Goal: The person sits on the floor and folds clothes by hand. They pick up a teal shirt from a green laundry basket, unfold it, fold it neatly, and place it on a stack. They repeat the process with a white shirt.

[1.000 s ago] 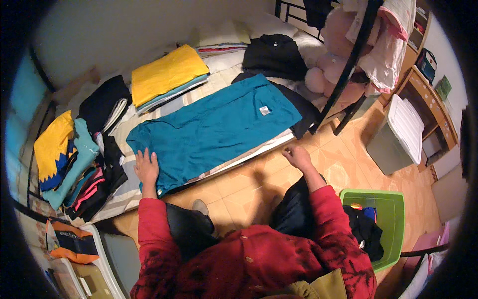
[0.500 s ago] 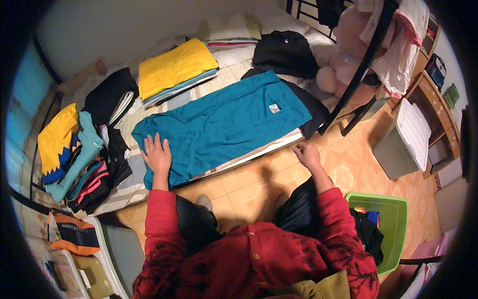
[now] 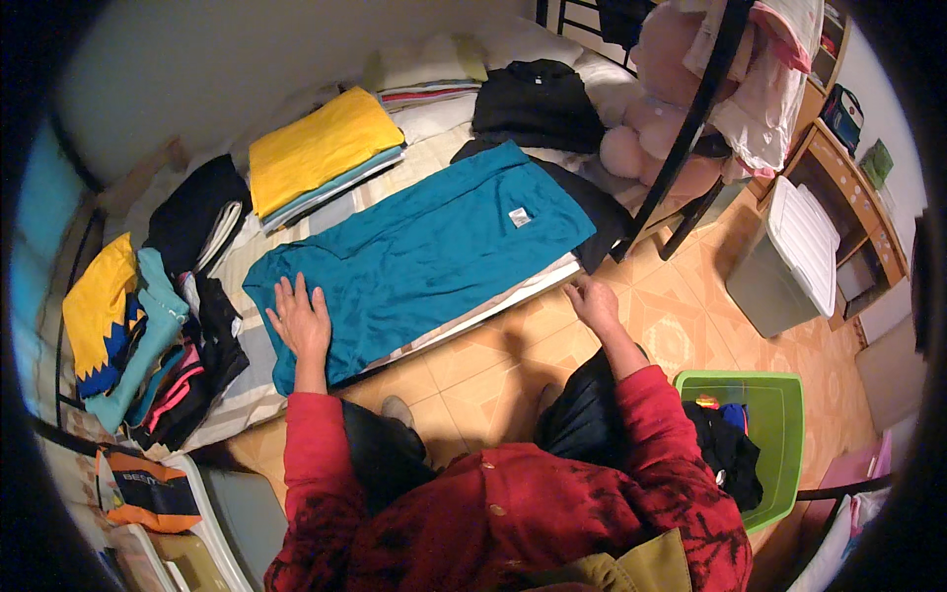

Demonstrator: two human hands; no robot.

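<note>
A teal garment (image 3: 434, 257) lies spread lengthwise along the bed's near edge, lightly wrinkled, with a small white label near its right end. My left hand (image 3: 301, 321) rests flat on its left part, fingers spread and palm down. Off the bed's edge, near the garment's lower right corner, my right hand (image 3: 594, 304) hangs over the floor with its fingers curled in. No cloth shows in that hand, and it looks apart from the garment. Behind the teal cloth sits a folded stack with a yellow piece (image 3: 321, 148) on top.
Folded dark clothes (image 3: 538, 104) lie at the back right, beside a pink plush toy (image 3: 656, 143) and a black bed post (image 3: 681, 128). More piled clothes (image 3: 148, 335) are at the left. A green tub (image 3: 784, 454) holding clothes and a lidded bin (image 3: 784, 261) stand right.
The whole view has shifted slightly, moving the bed and clothes left in the picture. My left hand stays flat on the teal garment, and my right hand stays curled beside the bed edge.
</note>
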